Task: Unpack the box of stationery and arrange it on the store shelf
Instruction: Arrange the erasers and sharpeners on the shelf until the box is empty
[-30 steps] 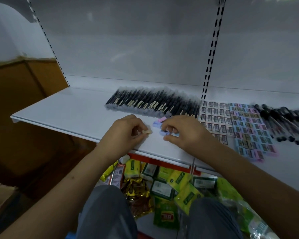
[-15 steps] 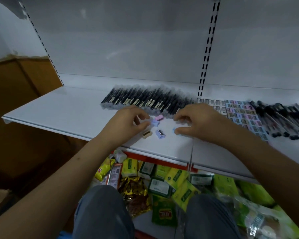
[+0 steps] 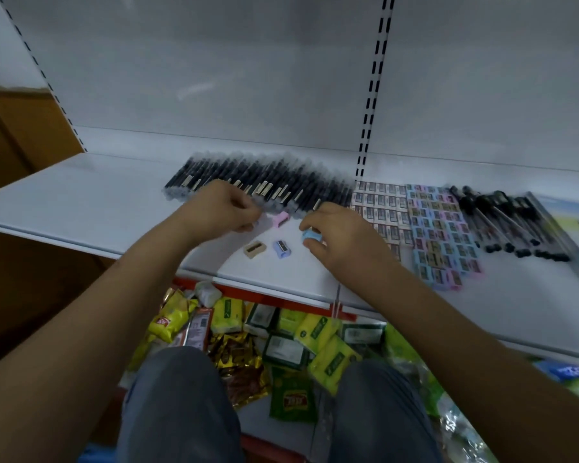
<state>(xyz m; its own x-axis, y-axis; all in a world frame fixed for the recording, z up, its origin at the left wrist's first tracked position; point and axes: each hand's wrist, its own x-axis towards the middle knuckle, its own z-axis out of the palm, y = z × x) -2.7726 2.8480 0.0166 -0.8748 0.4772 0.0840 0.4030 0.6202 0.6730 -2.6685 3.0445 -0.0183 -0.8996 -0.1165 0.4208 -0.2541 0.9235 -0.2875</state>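
Sharpeners going onto shelf (image 3: 81, 208) below pen row (image 3: 261, 182): right hand (image 3: 345, 235) pinching blue sharpener (image 3: 311, 236), left hand (image 3: 223, 208) curled, contents hidden; pink (image 3: 280, 218), beige (image 3: 254, 249), lilac (image 3: 282, 248) already set down, likely starting a row.

Dim, cool light falls from above, leaving a faint glare streak on the shelf back panel (image 3: 194, 90). The forearms cast soft shadows on the white shelf (image 3: 81, 208). Wide-angle bending curves the edges; fine print on the erasers (image 3: 438, 225) looks soft, possibly motion blur.
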